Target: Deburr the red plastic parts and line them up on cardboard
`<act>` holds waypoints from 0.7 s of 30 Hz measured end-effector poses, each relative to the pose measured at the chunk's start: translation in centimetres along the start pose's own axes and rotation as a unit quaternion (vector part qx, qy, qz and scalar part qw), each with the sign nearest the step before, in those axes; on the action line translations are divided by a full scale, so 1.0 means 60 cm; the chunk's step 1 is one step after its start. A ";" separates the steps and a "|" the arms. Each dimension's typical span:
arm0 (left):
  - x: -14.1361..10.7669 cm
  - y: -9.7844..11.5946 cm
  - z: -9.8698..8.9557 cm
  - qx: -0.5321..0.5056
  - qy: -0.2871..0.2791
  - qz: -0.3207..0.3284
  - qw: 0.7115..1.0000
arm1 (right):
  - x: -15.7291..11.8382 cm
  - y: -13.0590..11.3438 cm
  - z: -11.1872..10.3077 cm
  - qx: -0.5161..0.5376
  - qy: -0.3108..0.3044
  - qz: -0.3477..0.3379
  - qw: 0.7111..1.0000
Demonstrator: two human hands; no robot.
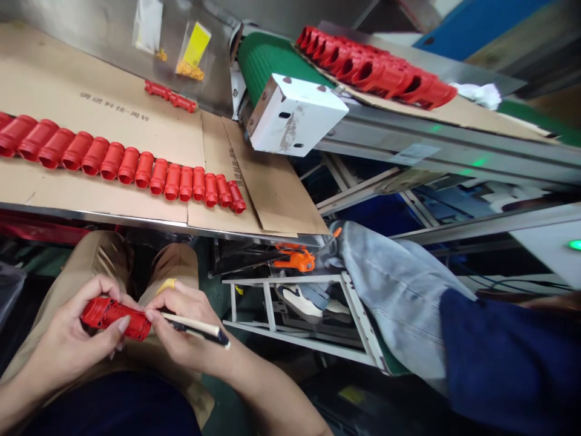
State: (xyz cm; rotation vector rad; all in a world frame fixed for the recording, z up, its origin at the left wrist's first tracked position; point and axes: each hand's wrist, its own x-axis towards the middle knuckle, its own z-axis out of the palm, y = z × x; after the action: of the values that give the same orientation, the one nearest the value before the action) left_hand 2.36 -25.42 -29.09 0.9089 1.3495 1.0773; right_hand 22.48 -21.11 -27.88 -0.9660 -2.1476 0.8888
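Holding a red shell (pixel 113 311) (in left fingers (pixel 109 341)).

Bright, soft light covered the flat brown cardboard sheets (pixel 54 79), shadow dimmed the dark green floor (pixel 231 396), green glints speckled the silver metal conveyor rail (pixel 454 145), and the stretched right edge looked blurred.

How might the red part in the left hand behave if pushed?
The red part looks stiff, unbent in the left hand. It is probably light: similar parts on the cardboard show hollow ends. Its rounded end suggests it could roll.
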 end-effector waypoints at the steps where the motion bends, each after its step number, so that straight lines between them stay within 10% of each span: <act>1: 0.000 0.002 0.001 -0.004 0.004 -0.005 1.000 | 0.000 0.000 0.002 -0.037 0.012 -0.018 0.999; 5: 0.003 0.009 0.000 -0.049 0.022 -0.026 0.998 | 0.000 0.008 -0.010 -0.182 0.148 -0.068 0.970; 8: 0.007 0.010 -0.005 -0.094 0.020 -0.036 0.995 | -0.005 0.016 -0.035 -0.133 0.242 0.030 0.961; 14: 0.013 0.009 -0.002 -0.134 -0.006 -0.027 0.991 | -0.018 0.005 -0.027 0.252 0.067 0.259 0.930; 21: 0.029 0.019 -0.008 -0.169 -0.063 -0.059 0.982 | -0.006 -0.016 0.014 0.340 0.046 0.381 0.858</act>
State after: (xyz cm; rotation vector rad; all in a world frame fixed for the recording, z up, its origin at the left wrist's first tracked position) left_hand 1.70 -23.49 -28.54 0.6266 1.0604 1.0967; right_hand 21.71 -22.14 -27.71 -1.4197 -1.1408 1.7681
